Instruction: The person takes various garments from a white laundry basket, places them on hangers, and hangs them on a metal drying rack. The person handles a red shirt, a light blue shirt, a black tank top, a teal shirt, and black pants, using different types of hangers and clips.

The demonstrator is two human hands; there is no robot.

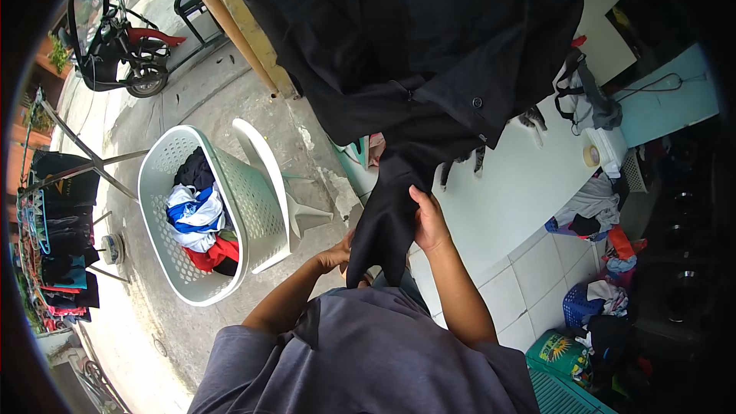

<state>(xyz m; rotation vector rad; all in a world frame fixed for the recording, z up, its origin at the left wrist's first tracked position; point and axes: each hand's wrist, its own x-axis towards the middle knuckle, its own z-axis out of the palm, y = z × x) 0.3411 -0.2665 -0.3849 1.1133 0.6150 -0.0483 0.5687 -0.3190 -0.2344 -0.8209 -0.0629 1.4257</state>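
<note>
A large black garment with a button (402, 40) hangs in front of me, its narrow lower part reaching down to my body. My right hand (430, 221) grips the right edge of that lower part, thumb on top. At its left edge is my left hand (338, 253), with the fingers partly hidden behind the black cloth. To the left, a pale plastic laundry basket (261, 207) holds crumpled clothes: a white and blue garment (195, 215), a red cloth (215, 254) and dark pieces.
A white plastic chair (276, 184) stands beside the basket. Clothes hang on a rack (63, 230) at far left, with a motorcycle (129, 52) beyond. Behind the garment, a cat (533, 121) is on a white table (494, 201). At right are a blue basket (577, 305) and a green bag (555, 353).
</note>
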